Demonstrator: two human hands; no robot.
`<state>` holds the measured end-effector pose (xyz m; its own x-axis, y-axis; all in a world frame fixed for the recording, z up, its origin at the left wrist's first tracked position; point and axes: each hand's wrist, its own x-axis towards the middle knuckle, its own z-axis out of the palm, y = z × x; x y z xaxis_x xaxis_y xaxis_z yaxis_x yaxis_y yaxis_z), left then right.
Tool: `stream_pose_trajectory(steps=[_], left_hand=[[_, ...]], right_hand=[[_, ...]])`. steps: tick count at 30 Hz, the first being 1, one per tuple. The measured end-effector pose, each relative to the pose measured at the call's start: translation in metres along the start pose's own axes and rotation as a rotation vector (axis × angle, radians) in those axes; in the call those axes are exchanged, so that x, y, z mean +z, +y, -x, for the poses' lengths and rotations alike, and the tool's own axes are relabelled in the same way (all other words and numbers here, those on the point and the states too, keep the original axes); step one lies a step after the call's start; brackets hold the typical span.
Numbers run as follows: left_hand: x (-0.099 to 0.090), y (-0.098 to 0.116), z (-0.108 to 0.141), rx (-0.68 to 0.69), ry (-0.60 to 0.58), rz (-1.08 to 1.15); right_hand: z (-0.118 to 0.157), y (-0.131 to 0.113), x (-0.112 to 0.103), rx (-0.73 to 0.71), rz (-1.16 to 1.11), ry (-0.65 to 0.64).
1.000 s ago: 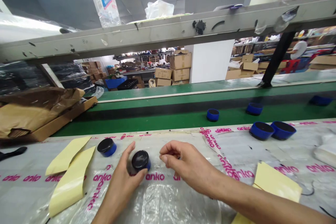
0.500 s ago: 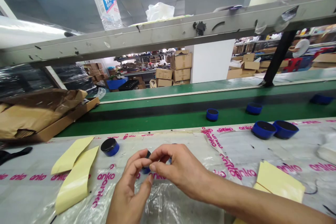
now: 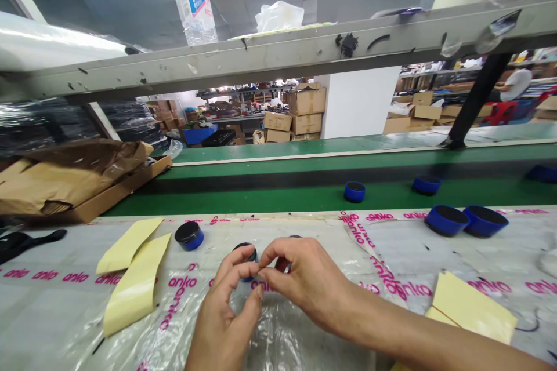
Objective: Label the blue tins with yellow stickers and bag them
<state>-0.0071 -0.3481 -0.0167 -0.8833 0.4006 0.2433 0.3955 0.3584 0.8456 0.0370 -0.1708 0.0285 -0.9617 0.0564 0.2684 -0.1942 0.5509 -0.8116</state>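
Observation:
My left hand (image 3: 228,307) is low in the middle of the head view, its fingers curved and its thumb apart from them. My right hand (image 3: 304,275) comes in from the right, thumb and index finger pinched at the left fingertips; anything between them is too small to make out. Just behind the left fingers stands a blue and black round piece (image 3: 246,252), partly covered. Another dark round piece shows only its edge behind the right hand. A black-topped blue piece (image 3: 189,236) sits to the left, beside yellow paper strips (image 3: 137,281).
Blue round pieces (image 3: 446,220) lie at the right, others (image 3: 354,191) on the green belt (image 3: 261,194). A grey beam (image 3: 261,55) crosses above, carrying a bottle (image 3: 194,3). More yellow sheets (image 3: 474,307) lie at right. An open carton (image 3: 117,188) stands at left.
The view has shifted, so the belt pieces and beam appear further right. The hands keep nearly the same pose, and more of the piece behind the left fingers shows.

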Motion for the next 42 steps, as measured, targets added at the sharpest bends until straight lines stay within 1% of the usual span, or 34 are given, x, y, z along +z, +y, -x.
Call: stream_pose_trajectory(steps=[4,6,8,10,14,18,20,22,25,30,32,34,36,38,40,42], left_hand=[[0.003,0.011,0.003,-0.002,0.073,0.0],[0.004,0.013,0.004,-0.001,0.087,-0.005],[0.004,0.011,0.004,0.027,0.057,-0.039],[0.004,0.009,0.004,0.058,0.053,-0.079],[0.008,0.007,0.008,0.15,0.137,-0.188],[0.01,0.009,0.012,0.267,0.177,-0.341],[0.01,0.009,0.013,0.295,0.193,-0.381],[0.009,0.007,0.013,0.281,0.208,-0.391],[0.005,0.002,0.011,0.23,0.211,-0.389],[-0.003,-0.007,0.01,0.242,0.18,-0.415],[-0.006,-0.01,0.011,0.198,0.195,-0.399],[-0.013,-0.013,0.007,0.139,0.207,-0.368],[-0.026,-0.021,-0.003,0.074,0.24,-0.343],[-0.045,-0.034,-0.022,0.038,0.304,-0.353],[-0.065,-0.05,-0.046,0.049,0.365,-0.433],[-0.081,-0.066,-0.07,0.013,0.374,-0.56]], right_hand=[[-0.001,0.001,0.0,0.019,0.005,-0.011],[-0.001,0.002,0.001,0.019,0.013,-0.014],[0.0,0.003,0.001,0.008,0.04,-0.017],[0.0,0.004,0.001,-0.024,0.071,-0.023],[0.002,0.004,0.002,-0.082,0.101,-0.032],[0.001,0.004,0.004,-0.071,0.108,-0.05],[0.001,0.004,0.005,-0.06,0.096,-0.049],[0.0,0.005,0.006,-0.054,0.068,-0.052],[0.0,0.006,0.006,0.009,-0.025,-0.071],[-0.002,0.004,0.006,0.252,-0.3,-0.169],[-0.004,0.004,0.007,0.308,-0.398,-0.215],[-0.005,0.005,0.008,0.323,-0.452,-0.224],[-0.006,0.007,0.008,0.317,-0.459,-0.209],[-0.006,0.009,0.008,0.294,-0.444,-0.194],[-0.007,0.009,0.006,0.266,-0.445,-0.195],[-0.007,0.008,0.004,0.23,-0.454,-0.191]])
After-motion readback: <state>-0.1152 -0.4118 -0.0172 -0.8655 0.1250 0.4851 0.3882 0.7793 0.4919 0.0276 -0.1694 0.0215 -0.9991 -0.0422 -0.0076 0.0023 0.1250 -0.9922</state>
